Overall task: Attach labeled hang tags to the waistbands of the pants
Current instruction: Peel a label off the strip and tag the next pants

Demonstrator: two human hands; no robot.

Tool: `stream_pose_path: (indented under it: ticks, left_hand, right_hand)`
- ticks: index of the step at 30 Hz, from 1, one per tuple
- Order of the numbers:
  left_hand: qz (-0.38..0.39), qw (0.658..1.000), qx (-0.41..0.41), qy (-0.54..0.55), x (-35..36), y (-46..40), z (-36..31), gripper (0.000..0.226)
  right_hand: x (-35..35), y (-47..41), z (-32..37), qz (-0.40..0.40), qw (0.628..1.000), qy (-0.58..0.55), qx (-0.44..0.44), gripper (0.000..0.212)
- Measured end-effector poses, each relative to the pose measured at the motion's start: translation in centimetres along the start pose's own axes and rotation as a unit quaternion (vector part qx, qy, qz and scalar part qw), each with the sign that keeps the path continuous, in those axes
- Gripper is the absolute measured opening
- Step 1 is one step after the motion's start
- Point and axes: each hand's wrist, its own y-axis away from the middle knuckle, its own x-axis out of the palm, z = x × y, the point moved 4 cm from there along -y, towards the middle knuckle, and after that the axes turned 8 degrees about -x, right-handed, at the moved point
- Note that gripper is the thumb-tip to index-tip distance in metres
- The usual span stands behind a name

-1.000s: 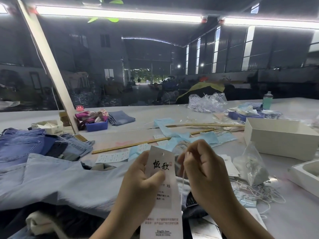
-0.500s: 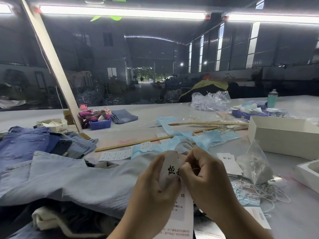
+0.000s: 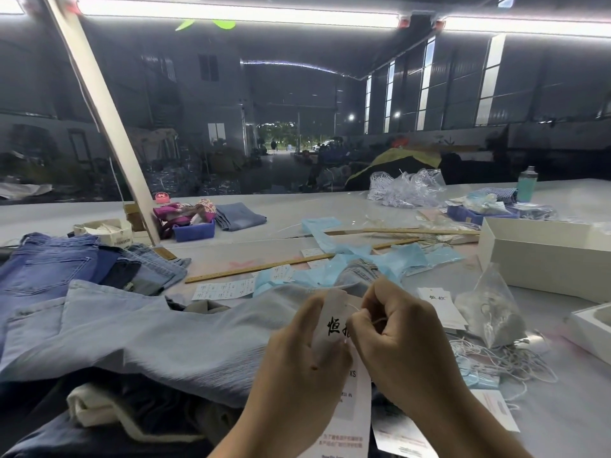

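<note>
A long white hang tag (image 3: 347, 411) with black characters at its top hangs between my hands, low in the middle of the view. My left hand (image 3: 297, 368) grips its upper part. My right hand (image 3: 400, 338) pinches a thin white string (image 3: 355, 307) at the tag's top edge. Under both hands lies a pair of light blue pants (image 3: 148, 338), spread across the table towards the left. More denim pants (image 3: 49, 262) are stacked at the far left.
Spare hang tags (image 3: 439, 305), a clear bag (image 3: 492, 309) and a tangle of white strings (image 3: 502, 358) lie at the right. White boxes (image 3: 542, 259) stand at the right edge. A wooden ruler (image 3: 264, 267) and blue plastic sheets (image 3: 406, 256) lie mid-table.
My hands have closed together on the tag's top and dropped lower. The tag, first held up flat and facing me, is now curled between my fingers with the string at its top.
</note>
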Motion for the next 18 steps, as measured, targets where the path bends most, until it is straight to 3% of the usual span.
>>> stream_pose_path:
  ticks: [10,12,15,18]
  left_hand:
    - [0.021,0.996,0.074,-0.034,0.8,0.0,0.5,0.046]
    - [0.075,0.993,0.086,0.010,1.1,0.1,0.6,0.052]
    - [0.180,0.969,0.033,0.165,1.0,0.6,0.8,0.050]
    - [0.180,0.937,-0.033,0.297,0.8,0.7,1.2,0.039]
  right_hand:
    - [0.2,0.4,-0.4,0.019,1.000,-0.005,-0.009,0.018]
    - [0.2,0.4,-0.4,0.025,0.999,-0.020,-0.002,0.021]
    - [0.0,0.7,-0.6,0.034,0.998,-0.056,0.001,0.031]
    - [0.3,1.4,-0.7,0.058,0.991,-0.119,0.002,0.021]
